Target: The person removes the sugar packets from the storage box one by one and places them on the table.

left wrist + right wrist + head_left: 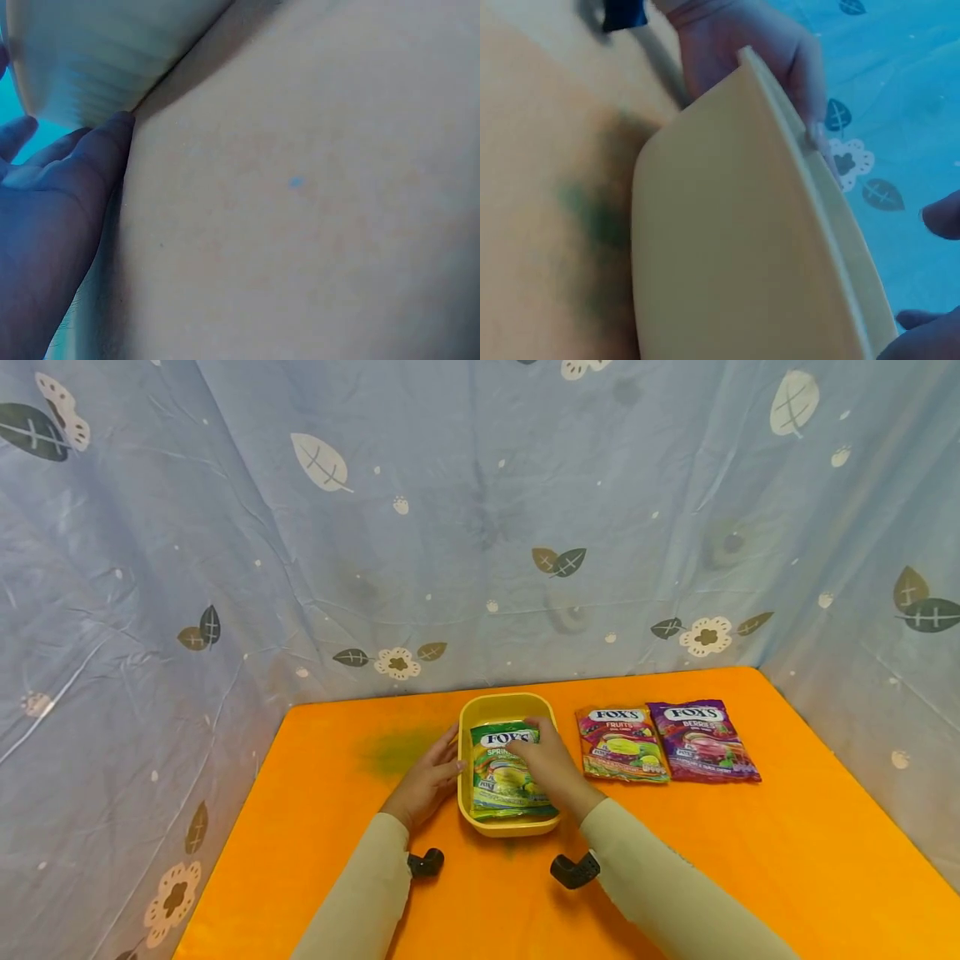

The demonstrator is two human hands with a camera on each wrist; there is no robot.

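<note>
A yellow plastic tub [510,829] stands on the table with a green Fox's candy bag [504,777] lying face up in it. My left hand [429,781] rests along the tub's left side, its fingers extended against the outer wall. In the left wrist view these fingers [112,142] meet the wall low down, beside the table surface. My right hand [551,768] reaches over the right rim, above the upper right part of the green bag. Its thumb and fingers [939,217] are spread apart in the right wrist view, where the tub wall hides the bag.
To the right of the tub lie a Fox's Fruits candy bag [622,745] and a purple Fox's Berries bag [702,741], side by side. An orange cloth [337,827] covers the table. Blue leaf-patterned curtains [480,527] close off the back and both sides.
</note>
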